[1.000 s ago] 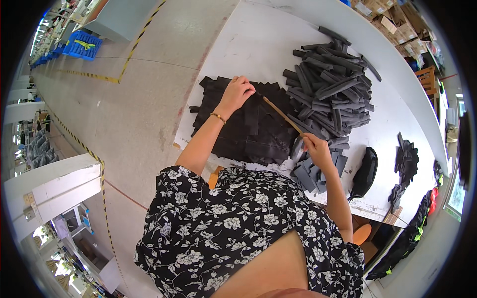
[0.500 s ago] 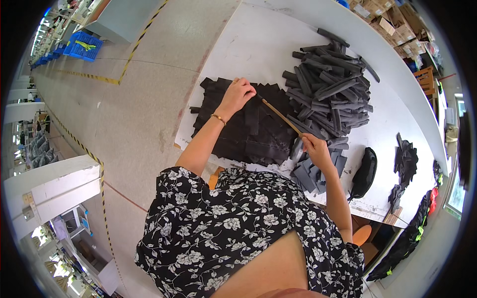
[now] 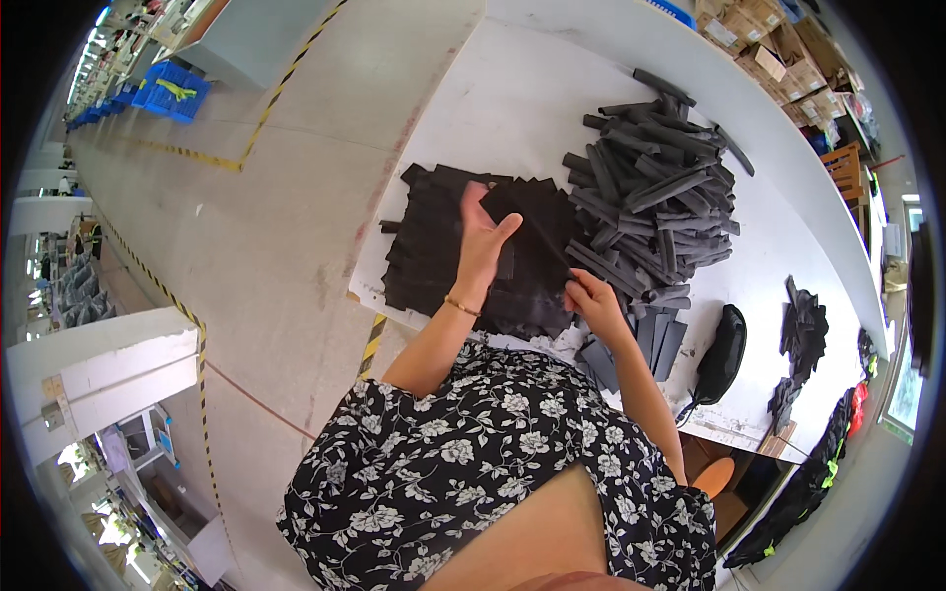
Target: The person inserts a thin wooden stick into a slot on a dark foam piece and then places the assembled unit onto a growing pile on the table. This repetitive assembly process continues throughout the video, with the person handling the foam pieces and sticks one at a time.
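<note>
A black fabric piece (image 3: 527,222) stretches slantwise between my two hands, above a broad layered stack of black fabric pieces (image 3: 429,261) on the white table. Its upper left end lies in my left hand (image 3: 480,241), the thumb over it and the fingers partly hidden behind. At the lower right end, the fingertips of my right hand (image 3: 593,298) pinch its edge. The wooden stick seen before does not show. Rolled dark grey fabric tubes (image 3: 670,177) form a heap just right of the stack. Flat grey pieces (image 3: 655,340) lie below my right hand.
On the table (image 3: 512,89), a black pouch (image 3: 721,355) lies to the right, with a dark fabric bundle (image 3: 804,330) farther over. A raised white board (image 3: 788,167) borders the far right side. Cardboard boxes (image 3: 778,54) stand beyond it. Floor with striped tape (image 3: 261,118) runs left.
The wooden stick between my hands has gone from sight; a black fabric piece is there instead. My left hand has turned thumb-right and moved lower. My right hand has shifted slightly left.
</note>
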`<state>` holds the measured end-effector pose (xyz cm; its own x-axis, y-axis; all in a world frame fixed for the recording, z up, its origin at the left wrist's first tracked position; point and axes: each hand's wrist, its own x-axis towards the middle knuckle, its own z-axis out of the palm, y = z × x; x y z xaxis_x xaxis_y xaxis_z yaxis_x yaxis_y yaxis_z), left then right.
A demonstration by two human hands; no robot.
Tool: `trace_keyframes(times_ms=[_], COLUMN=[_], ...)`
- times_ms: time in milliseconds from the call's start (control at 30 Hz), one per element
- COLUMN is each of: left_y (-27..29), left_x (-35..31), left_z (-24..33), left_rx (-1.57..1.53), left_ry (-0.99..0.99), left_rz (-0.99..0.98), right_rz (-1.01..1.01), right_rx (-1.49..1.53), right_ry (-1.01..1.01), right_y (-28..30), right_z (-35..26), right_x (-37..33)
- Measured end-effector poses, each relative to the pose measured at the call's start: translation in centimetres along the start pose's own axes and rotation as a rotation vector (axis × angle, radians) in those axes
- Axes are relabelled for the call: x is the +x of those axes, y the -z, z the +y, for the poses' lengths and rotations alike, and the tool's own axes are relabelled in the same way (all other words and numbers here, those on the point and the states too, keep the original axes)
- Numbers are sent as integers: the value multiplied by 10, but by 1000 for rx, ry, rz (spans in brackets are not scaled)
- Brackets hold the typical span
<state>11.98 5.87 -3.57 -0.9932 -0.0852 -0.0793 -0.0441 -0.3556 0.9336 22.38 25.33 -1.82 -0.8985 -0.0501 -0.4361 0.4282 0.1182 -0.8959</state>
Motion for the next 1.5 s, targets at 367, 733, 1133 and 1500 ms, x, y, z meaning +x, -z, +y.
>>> trace_keyframes(times_ms=[367, 733, 1133, 1500], left_y=[-1, -22, -7, -49], left_x=[10, 22, 51, 32], left_z=[-3, 13, -15, -20], left_rx=[-472, -512, -582, -758], left_ry=[476, 458, 540, 675], left_rz=[138, 71, 302, 138], right_rz=[44, -117, 54, 274], right_rx=[-409, 60, -627, -195], right_ry=[78, -351, 99, 413], right_y=[-45, -2, -20, -16], right_z=[14, -50, 0, -64], right_x=[-29, -107, -102, -16])
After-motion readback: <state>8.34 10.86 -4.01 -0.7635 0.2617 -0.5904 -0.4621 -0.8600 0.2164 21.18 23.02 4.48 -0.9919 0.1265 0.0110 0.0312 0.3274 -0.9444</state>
